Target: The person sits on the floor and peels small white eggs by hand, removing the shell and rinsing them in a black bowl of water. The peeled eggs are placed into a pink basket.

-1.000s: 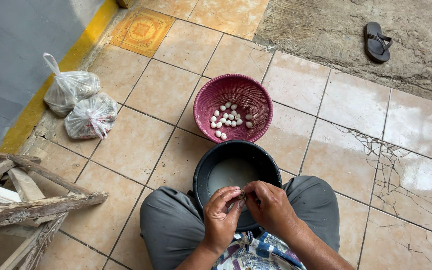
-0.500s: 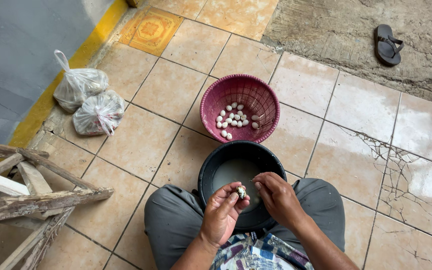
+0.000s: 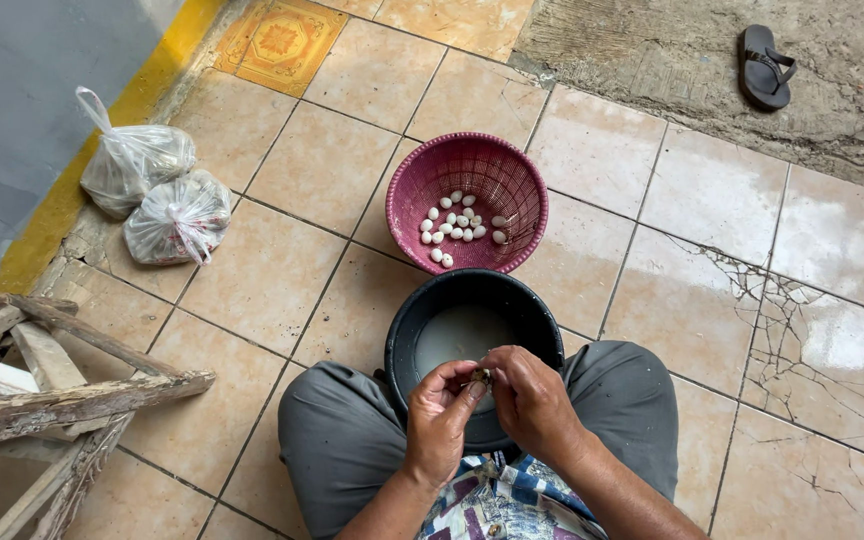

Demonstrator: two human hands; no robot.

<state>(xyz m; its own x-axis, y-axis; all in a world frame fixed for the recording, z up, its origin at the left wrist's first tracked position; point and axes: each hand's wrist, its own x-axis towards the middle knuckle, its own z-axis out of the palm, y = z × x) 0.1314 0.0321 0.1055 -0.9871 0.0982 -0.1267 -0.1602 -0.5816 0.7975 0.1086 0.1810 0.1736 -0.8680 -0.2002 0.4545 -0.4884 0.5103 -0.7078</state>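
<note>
Two hands are brought together over the black round plastic bucket (image 3: 472,345), which is clamped between the knees of the seated person in grey trousers (image 3: 337,440). A small speckled egg (image 3: 480,376) is pinched between the fingertips of the left hand (image 3: 439,415) and the right hand (image 3: 532,405); both are closed on it, so that little of it shows. Half a second ago the same small pale thing lay exposed in the left palm with the right hand drawn slightly away; now the right hand is closed in again, which suggests that shell is being picked off. Milky water is seen in the bucket beneath the hands. Just beyond the bucket, touching its far rim, stands a round pink plastic woven basket (image 3: 412,195) holding a scatter of small white peeled eggs (image 3: 457,225); their number looks unchanged. Far to the left, two knotted clear plastic bags (image 3: 152,190) lie on the tiled floor (image 3: 292,280).
</note>
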